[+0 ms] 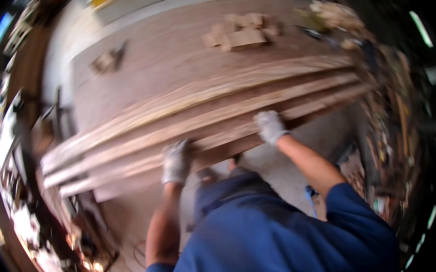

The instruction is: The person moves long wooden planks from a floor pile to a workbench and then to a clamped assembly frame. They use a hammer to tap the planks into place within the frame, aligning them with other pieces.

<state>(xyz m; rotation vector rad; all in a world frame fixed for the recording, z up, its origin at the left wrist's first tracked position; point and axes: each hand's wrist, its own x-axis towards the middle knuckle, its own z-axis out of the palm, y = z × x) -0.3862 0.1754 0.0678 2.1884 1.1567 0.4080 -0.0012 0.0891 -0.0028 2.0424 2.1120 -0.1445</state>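
Note:
Three long wooden planks lie side by side across a broad brown tabletop (154, 53), slanting up to the right. The far plank (224, 86) shows rough, paler grain; a middle plank (186, 127) runs alongside it. At the near edge, both my gloved hands are on the nearest plank (122, 169). My left hand (177, 163) is closed over it left of my body, and my right hand (270, 126) grips it farther right. The fingertips are partly hidden by the gloves' angle and blur.
Small wooden blocks (243, 35) are piled on the far part of the tabletop. A smaller group of blocks (103, 62) sits at its far left. Cluttered wood and tools (391, 126) crowd the right side, and more clutter (17, 153) lines the left.

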